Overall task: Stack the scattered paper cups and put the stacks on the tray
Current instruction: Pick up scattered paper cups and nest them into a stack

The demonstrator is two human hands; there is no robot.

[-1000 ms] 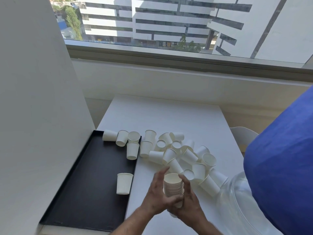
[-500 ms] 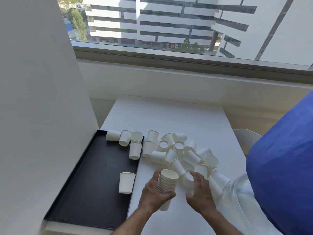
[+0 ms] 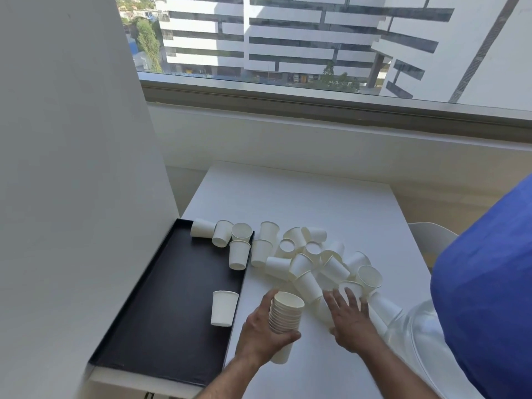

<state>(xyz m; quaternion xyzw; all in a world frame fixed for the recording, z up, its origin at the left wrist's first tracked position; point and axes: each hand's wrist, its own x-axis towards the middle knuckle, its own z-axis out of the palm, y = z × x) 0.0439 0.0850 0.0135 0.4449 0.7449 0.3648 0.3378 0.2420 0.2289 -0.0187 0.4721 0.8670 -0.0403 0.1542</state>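
My left hand [image 3: 263,332] grips a stack of white paper cups [image 3: 285,315], tilted with its mouth toward the far right, just above the white table [image 3: 290,197]. My right hand [image 3: 349,315] is spread with straight fingers over the near edge of the scattered cups [image 3: 305,263], touching the closest ones. Whether it holds one I cannot tell; its fingers look extended. On the black tray [image 3: 172,298] at the left a single cup [image 3: 224,308] stands upside down, and several loose cups [image 3: 223,234] lie across its far end.
A white wall panel [image 3: 72,168] stands right against the tray's left side. At the right a blue fabric shape [image 3: 486,289] and a clear plastic container [image 3: 414,335] crowd the table edge. A window sill [image 3: 316,93] runs behind the table.
My right hand let go of the stack and reached right to the scattered cups. My left hand kept the stack and tilted it. The camera shifted slightly.
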